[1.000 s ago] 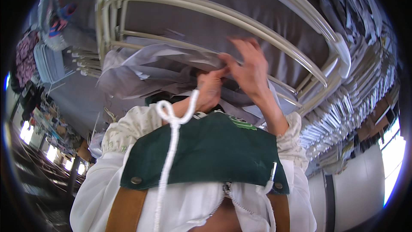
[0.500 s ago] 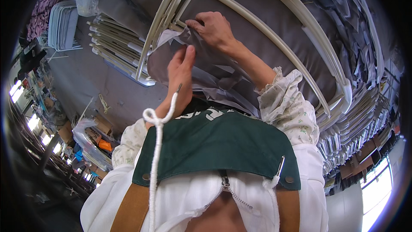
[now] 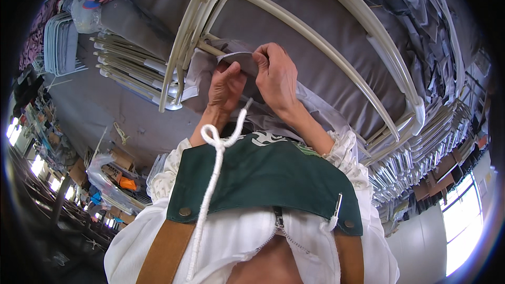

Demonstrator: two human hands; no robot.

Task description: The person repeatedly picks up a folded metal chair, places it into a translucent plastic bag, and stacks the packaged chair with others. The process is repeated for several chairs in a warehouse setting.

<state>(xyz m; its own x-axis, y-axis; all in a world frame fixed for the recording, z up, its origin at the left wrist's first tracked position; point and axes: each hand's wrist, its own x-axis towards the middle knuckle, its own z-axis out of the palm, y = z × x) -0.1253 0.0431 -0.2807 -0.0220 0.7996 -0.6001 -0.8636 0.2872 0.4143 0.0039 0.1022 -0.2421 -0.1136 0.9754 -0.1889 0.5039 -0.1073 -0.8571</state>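
Note:
Grey fabric with a pale edge stretches between my two hands, beside the corner of a beige tubular metal frame. My right hand pinches the fabric's upper edge between thumb and curled fingers. On the other side, my left hand grips the same piece, thumb up; its fingers are partly hidden behind the cloth. More of the grey material hangs below my hands and along the frame. A white drawstring from my top dangles in front of my left wrist.
At the left lies a stack of beige tube frames, with a pale wire-like rack beyond. Many folded metal frames are lined up at the right. Grey cloth strips hang at the upper right. Boxes and plastic wrap lie lower left.
My right hand has moved down and right, away from the frame's corner, and now pinches the fabric edge. My left hand has closed on the cloth. The view has shifted slightly.

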